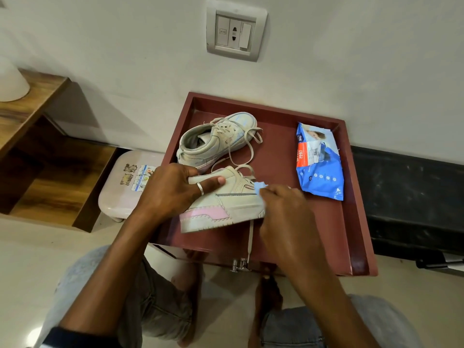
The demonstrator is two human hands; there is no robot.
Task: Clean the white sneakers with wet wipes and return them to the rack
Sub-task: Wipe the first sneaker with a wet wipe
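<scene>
Two white sneakers rest on a dark red tray-like top. The near sneaker has a pink heel patch and lies side-on; my left hand grips its heel and collar. My right hand presses a small wet wipe against the toe end, most of the wipe hidden under my fingers. The far sneaker sits behind it with loose laces. A blue pack of wet wipes lies flat on the right side of the red top.
A white wall with a socket plate stands right behind the red top. A pale plastic stool sits to the left beside a wooden shelf unit. A dark bench edge lies to the right. My knees and bare feet are below.
</scene>
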